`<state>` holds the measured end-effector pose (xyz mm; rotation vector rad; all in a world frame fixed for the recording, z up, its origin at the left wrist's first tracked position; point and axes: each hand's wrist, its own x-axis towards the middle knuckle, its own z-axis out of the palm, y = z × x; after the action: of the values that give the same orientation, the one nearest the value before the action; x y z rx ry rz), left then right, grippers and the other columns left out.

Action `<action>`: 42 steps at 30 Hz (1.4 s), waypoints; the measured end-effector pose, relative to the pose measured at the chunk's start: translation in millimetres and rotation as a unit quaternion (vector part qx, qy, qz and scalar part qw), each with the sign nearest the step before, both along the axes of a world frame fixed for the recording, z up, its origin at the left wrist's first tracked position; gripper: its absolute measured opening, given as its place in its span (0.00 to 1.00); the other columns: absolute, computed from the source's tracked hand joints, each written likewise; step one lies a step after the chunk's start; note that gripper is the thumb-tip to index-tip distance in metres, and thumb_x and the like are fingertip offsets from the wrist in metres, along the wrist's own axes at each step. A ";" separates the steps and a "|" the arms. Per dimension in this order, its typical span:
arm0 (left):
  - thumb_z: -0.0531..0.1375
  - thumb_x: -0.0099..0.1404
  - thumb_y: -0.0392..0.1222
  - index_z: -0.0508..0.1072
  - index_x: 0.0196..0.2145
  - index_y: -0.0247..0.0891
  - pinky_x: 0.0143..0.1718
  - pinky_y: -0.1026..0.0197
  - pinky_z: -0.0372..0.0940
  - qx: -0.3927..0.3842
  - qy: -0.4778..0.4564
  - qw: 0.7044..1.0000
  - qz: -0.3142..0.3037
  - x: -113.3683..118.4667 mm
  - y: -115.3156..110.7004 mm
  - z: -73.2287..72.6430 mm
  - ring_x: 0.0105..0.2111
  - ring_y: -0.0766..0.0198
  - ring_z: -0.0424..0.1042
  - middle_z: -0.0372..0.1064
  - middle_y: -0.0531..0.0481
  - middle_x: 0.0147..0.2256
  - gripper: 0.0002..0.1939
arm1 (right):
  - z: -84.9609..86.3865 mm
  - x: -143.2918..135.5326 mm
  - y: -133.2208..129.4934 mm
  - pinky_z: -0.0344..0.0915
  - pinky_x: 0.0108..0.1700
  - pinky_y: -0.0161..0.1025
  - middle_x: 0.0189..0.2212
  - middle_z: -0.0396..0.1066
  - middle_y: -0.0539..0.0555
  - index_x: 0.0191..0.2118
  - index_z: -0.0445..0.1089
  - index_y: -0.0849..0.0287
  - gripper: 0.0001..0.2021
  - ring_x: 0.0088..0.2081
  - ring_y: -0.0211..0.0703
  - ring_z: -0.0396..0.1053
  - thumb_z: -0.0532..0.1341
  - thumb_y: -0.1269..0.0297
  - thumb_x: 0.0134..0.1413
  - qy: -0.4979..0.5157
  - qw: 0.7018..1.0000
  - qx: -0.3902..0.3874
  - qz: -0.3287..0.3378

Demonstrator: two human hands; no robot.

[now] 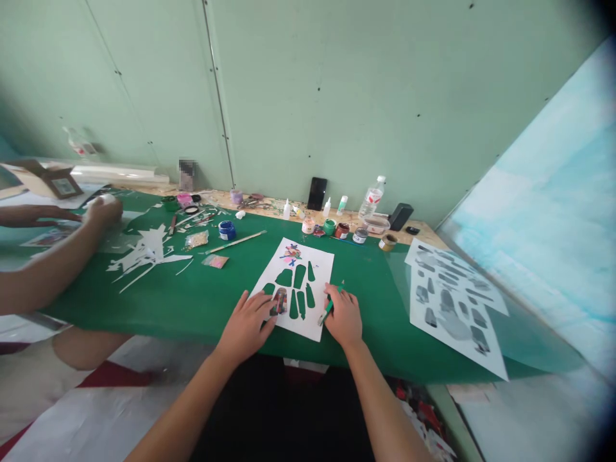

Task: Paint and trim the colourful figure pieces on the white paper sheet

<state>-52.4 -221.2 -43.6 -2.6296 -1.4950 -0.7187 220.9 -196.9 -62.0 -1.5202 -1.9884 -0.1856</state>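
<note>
White cut-out sheet (319, 279) sits near the table's (192, 305) front edge, long axis roughly front-to-back, between your hands: left hand (248, 324) spread on its left side, right hand (344, 314) gripping a green cutter (329, 310) by the sheet's right edge.

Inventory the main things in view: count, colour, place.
cut sheet: one, white, front centre
slim tool: one, green, right hand
printed sheets: apparently two, white-grey, right
paint jars: several, mixed, back
paper scraps: many, white, left
packets: two, beige and pink, centre-left
phone: one, black, back centre
large bottles: two, clear, back
box: one, brown, far left
tabletop: one, green, foreground
co-worker's hands: two, left
left hand: one, on cut sheet
right hand: one, holding tool
</note>
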 end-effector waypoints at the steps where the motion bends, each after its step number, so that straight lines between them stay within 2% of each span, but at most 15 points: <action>1: 0.53 0.73 0.43 0.74 0.55 0.41 0.65 0.37 0.55 -0.002 0.003 1.000 -0.001 -2.8 0.4 -2.3 0.59 0.51 0.68 0.72 0.43 0.56 0.17 | -0.9 -0.4 0.1 0.58 0.52 0.45 0.47 0.77 0.60 0.54 0.68 0.61 0.15 0.48 0.50 0.71 0.53 0.71 0.64 0.004 1.000 0.003 -0.008; 6: 0.54 0.72 0.47 0.72 0.58 0.37 0.65 0.41 0.57 -0.003 0.016 1.000 0.008 1.9 -9.1 -12.4 0.62 0.49 0.66 0.69 0.42 0.60 0.21 | -4.5 -4.1 -3.0 0.59 0.51 0.48 0.42 0.77 0.61 0.50 0.68 0.62 0.13 0.45 0.53 0.72 0.51 0.65 0.68 0.024 0.998 0.025 -0.051; 11: 0.55 0.71 0.46 0.72 0.59 0.32 0.57 0.43 0.64 -0.007 0.013 0.997 0.071 29.8 -22.2 -12.0 0.59 0.43 0.66 0.69 0.36 0.59 0.23 | -6.3 -5.4 -7.6 0.59 0.52 0.48 0.40 0.76 0.61 0.50 0.68 0.63 0.13 0.44 0.53 0.71 0.51 0.64 0.69 0.024 0.997 0.056 -0.055; 14: 0.55 0.71 0.46 0.70 0.59 0.29 0.53 0.37 0.64 -0.009 0.005 0.992 0.127 52.8 -30.7 -7.6 0.58 0.38 0.66 0.69 0.31 0.56 0.24 | -5.8 -5.4 -8.6 0.58 0.52 0.49 0.41 0.77 0.61 0.50 0.68 0.63 0.14 0.45 0.55 0.70 0.55 0.60 0.66 0.008 0.997 0.063 -0.036; 16: 0.53 0.72 0.46 0.69 0.59 0.27 0.55 0.31 0.60 -0.007 0.000 0.989 0.150 66.0 -34.9 -4.2 0.58 0.37 0.65 0.68 0.29 0.56 0.25 | -4.9 -5.2 -8.8 0.58 0.52 0.49 0.44 0.77 0.61 0.50 0.68 0.62 0.16 0.45 0.55 0.70 0.58 0.57 0.63 -0.003 0.998 0.061 -0.020; 18: 0.52 0.73 0.47 0.69 0.59 0.31 0.58 0.26 0.53 -0.005 -0.005 0.988 0.155 73.0 -36.1 -1.5 0.58 0.38 0.65 0.69 0.31 0.55 0.23 | -4.2 -5.0 -8.7 0.57 0.52 0.49 0.44 0.77 0.60 0.51 0.68 0.61 0.17 0.45 0.54 0.70 0.60 0.56 0.61 -0.011 0.998 0.057 -0.011; 21: 0.51 0.74 0.49 0.69 0.59 0.37 0.62 0.25 0.45 0.001 -0.011 0.990 0.141 65.7 -29.2 -0.5 0.62 0.40 0.61 0.69 0.36 0.58 0.22 | -4.0 -5.1 -8.4 0.58 0.51 0.48 0.42 0.77 0.59 0.50 0.69 0.60 0.16 0.44 0.54 0.70 0.60 0.58 0.60 -0.020 0.998 0.051 -0.012; 22: 0.50 0.74 0.48 0.68 0.60 0.37 0.63 0.27 0.46 0.003 -0.012 0.991 0.133 58.9 -24.4 -1.3 0.64 0.41 0.59 0.67 0.37 0.60 0.22 | -4.3 -5.3 -8.2 0.58 0.51 0.48 0.40 0.77 0.59 0.49 0.69 0.60 0.14 0.44 0.54 0.70 0.60 0.59 0.60 -0.022 0.998 0.050 -0.014; 24: 0.50 0.74 0.46 0.69 0.59 0.36 0.62 0.35 0.55 0.002 -0.011 0.994 0.107 42.0 -12.5 -4.3 0.66 0.44 0.57 0.64 0.38 0.63 0.21 | -5.4 -5.9 -7.8 0.59 0.50 0.48 0.40 0.77 0.59 0.48 0.70 0.60 0.12 0.45 0.54 0.70 0.59 0.61 0.61 -0.024 0.998 0.051 -0.021; 26: 0.52 0.73 0.44 0.72 0.56 0.37 0.61 0.42 0.60 -0.004 -0.002 0.997 0.073 26.8 -1.2 -8.0 0.64 0.48 0.62 0.68 0.41 0.60 0.19 | -6.9 -6.5 -7.4 0.59 0.50 0.48 0.45 0.77 0.61 0.47 0.70 0.61 0.11 0.48 0.55 0.70 0.58 0.63 0.62 -0.022 0.998 0.057 -0.030; 28: 0.53 0.73 0.44 0.73 0.55 0.40 0.62 0.45 0.60 -0.009 0.008 0.999 0.045 19.2 5.4 -10.5 0.62 0.51 0.64 0.70 0.43 0.58 0.18 | -8.7 -6.6 -7.0 0.58 0.52 0.50 0.51 0.75 0.63 0.47 0.69 0.61 0.10 0.51 0.57 0.69 0.57 0.66 0.62 -0.016 0.997 0.066 -0.038; 30: 0.53 0.73 0.46 0.73 0.56 0.40 0.63 0.44 0.58 -0.010 0.014 0.999 0.042 21.5 5.6 -10.5 0.62 0.49 0.64 0.71 0.44 0.58 0.19 | -10.4 -6.2 -6.6 0.59 0.52 0.50 0.51 0.75 0.63 0.49 0.69 0.62 0.11 0.51 0.57 0.69 0.55 0.68 0.64 -0.008 0.996 0.075 -0.042; 36: 0.56 0.71 0.50 0.71 0.58 0.38 0.60 0.35 0.56 -0.009 0.016 0.996 0.092 52.8 -9.1 -0.3 0.59 0.41 0.64 0.71 0.40 0.56 0.22 | -13.0 -3.7 -7.1 0.60 0.50 0.47 0.42 0.78 0.61 0.55 0.66 0.64 0.14 0.44 0.52 0.73 0.52 0.68 0.68 0.017 0.995 0.095 -0.029; 39: 0.55 0.72 0.51 0.71 0.57 0.41 0.57 0.33 0.56 -0.007 0.015 0.994 0.106 60.4 -11.5 2.3 0.56 0.42 0.67 0.71 0.40 0.55 0.21 | -13.1 -1.8 -8.3 0.60 0.51 0.46 0.41 0.79 0.59 0.61 0.62 0.63 0.18 0.43 0.48 0.75 0.54 0.67 0.68 0.027 0.994 0.102 -0.012; 42: 0.52 0.73 0.52 0.72 0.57 0.43 0.56 0.35 0.57 -0.001 0.009 0.993 0.116 58.2 -8.6 2.6 0.56 0.44 0.67 0.68 0.40 0.59 0.20 | -13.2 1.1 -10.0 0.59 0.50 0.45 0.40 0.79 0.57 0.64 0.60 0.61 0.21 0.42 0.47 0.75 0.54 0.66 0.68 0.033 0.994 0.107 -0.004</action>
<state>5.8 -229.7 -40.9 -2.3993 -1.7575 -0.6712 222.0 -206.9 -75.2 -1.3805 -1.8474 -0.3362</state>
